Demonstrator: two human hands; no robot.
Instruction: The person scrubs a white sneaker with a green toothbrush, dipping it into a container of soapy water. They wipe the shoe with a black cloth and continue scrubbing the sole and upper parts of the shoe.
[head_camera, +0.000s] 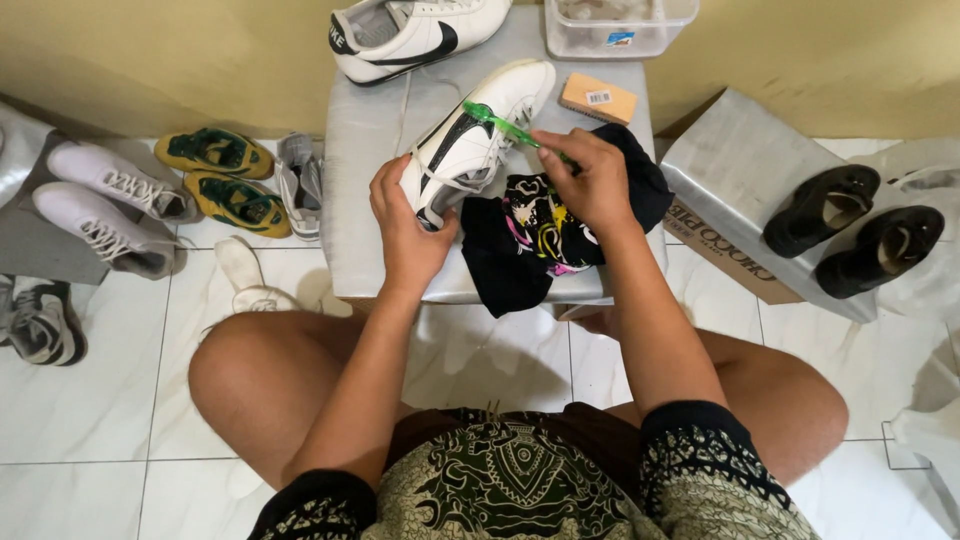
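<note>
The white sneaker (478, 135) with a black side stripe lies tilted on its side on the grey table (365, 150), toe pointing away from the person, its opening toward the left hand (408, 228). That hand's grip is closed on the heel end of the shoe, fingers wrapped over the collar. The right hand (592, 180) has its grip closed around a green toothbrush (500, 122), whose head rests on the shoe's upper near the laces, just beyond the right grip's fingertips.

Directly under and beside the right grip lies a crumpled black cloth (545, 235) with bright pink and yellow print, hanging over the table's near edge; it touches the shoe's side and sits between the two grips. Beyond the right grip, a tan block-shaped brush (598, 98) lies flat on the table. Farther off, past both grips, stand a second white sneaker (415, 32) and a clear plastic tub (620, 25).

To the right of the right grip, well apart, a pair of black shoes (850, 225) rests on a foil-covered box (745, 165). To the left of the left grip, on the tiled floor, lie yellow-green shoes (225, 175), white lace-up shoes (105, 200) and a grey pair (300, 180).
</note>
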